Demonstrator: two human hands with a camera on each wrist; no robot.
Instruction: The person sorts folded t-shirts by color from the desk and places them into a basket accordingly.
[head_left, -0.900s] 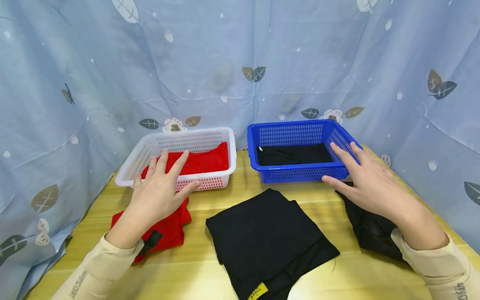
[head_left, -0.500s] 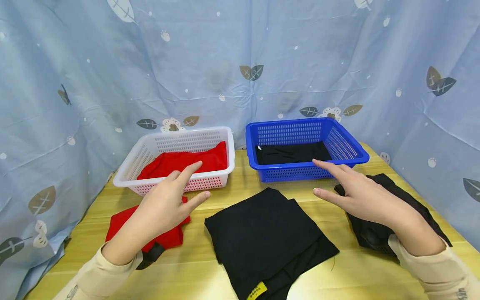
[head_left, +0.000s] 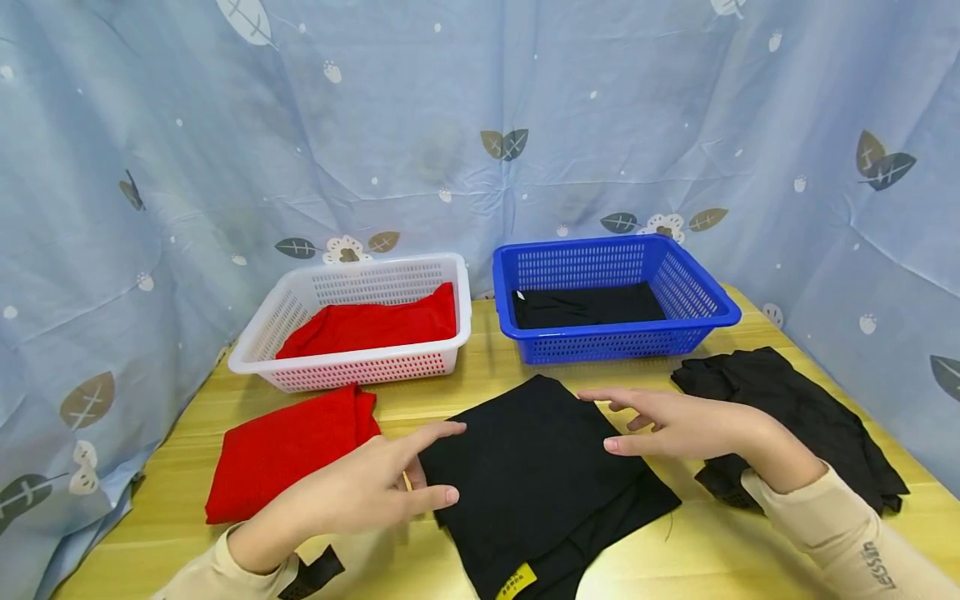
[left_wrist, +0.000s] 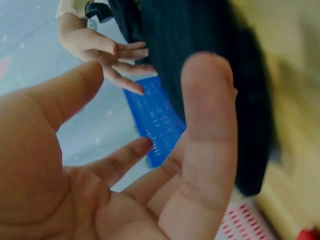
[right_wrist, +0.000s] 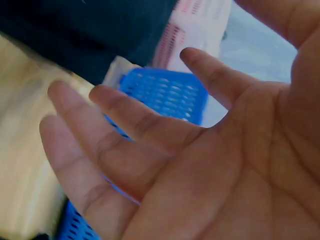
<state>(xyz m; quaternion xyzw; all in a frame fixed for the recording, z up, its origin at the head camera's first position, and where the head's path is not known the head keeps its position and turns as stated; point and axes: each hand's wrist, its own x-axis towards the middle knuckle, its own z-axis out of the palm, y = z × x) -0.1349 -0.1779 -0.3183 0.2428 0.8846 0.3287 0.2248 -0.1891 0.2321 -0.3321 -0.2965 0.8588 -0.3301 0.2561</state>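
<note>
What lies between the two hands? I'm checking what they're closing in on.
The folded black garment on the table lies between the left hand and right hand; the head view shows it.

A: Both hands are down from the baskets now?
B: Yes. The left hand [head_left: 360,492] now reaches the folded black cloth's [head_left: 536,475] left edge, uncovering the red cloth [head_left: 288,450]; the right hand [head_left: 675,425] now hovers over its right corner.
</note>
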